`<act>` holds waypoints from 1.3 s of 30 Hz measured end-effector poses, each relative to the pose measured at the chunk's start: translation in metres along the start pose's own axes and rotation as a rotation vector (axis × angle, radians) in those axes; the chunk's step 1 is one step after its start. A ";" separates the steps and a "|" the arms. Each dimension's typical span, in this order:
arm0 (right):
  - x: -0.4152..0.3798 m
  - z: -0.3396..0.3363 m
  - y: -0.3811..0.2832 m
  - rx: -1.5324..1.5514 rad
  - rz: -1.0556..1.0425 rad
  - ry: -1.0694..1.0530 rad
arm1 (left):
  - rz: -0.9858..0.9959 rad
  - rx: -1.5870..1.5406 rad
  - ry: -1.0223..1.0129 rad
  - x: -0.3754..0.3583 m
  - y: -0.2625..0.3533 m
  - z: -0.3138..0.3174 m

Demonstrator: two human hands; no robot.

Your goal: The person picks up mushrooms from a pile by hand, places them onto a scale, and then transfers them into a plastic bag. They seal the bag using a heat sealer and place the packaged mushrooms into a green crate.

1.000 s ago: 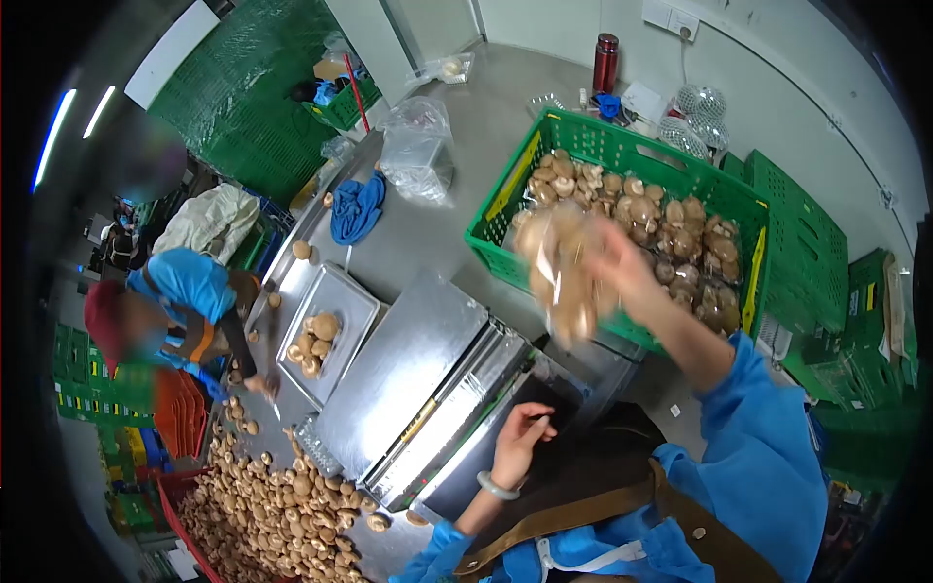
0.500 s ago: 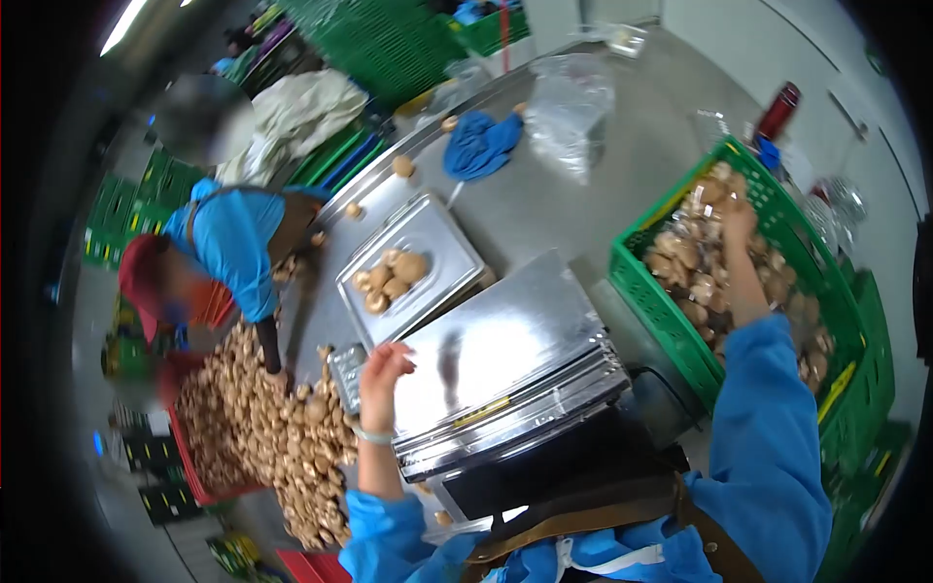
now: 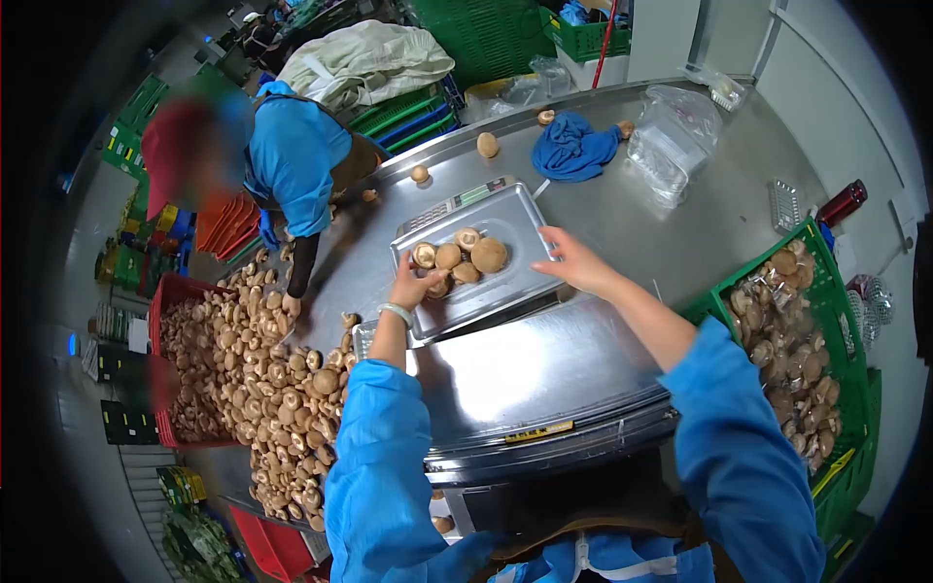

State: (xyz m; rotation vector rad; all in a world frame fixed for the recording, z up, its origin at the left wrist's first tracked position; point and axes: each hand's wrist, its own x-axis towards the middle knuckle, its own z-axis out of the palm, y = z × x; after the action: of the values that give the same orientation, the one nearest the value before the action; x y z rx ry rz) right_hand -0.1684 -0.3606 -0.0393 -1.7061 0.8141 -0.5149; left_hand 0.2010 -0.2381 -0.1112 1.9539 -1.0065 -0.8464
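Note:
My left hand (image 3: 412, 286) reaches over the left edge of a metal weighing scale tray (image 3: 515, 282), fingers apart, right beside a small group of brown mushrooms (image 3: 489, 255). Whether its fingertips touch the nearest mushroom is hard to tell. Above the tray's right edge, my right hand (image 3: 575, 260) is open with thumb and fingers spread, holding nothing. The scale's keypad and display (image 3: 466, 202) show along its far side. A clear plastic tray (image 3: 363, 340) lies partly hidden behind my left wrist.
A shiny metal machine (image 3: 544, 364) stands before me. Loose mushrooms (image 3: 282, 389) are heaped at left, where a co-worker (image 3: 296, 160) reaches in. A green crate (image 3: 855, 389) of packed mushrooms stands at right. Behind the scale lie a blue cloth (image 3: 573, 148) and plastic bag (image 3: 671, 146).
My right hand has left the packed mushrooms in the green crate and moved to the scale. My left hand has moved from above the machine to the mushrooms on the scale. The view has shifted.

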 end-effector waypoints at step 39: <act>-0.217 0.077 -0.061 -0.518 -0.204 0.165 | 0.311 0.081 0.246 -0.307 0.100 0.070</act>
State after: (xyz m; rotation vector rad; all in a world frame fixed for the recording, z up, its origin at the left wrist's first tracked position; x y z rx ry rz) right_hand -0.2434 -0.1403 0.0121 -2.2625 0.9526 -0.6260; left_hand -0.0349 -0.0369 0.0032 1.8491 -1.1695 -0.3884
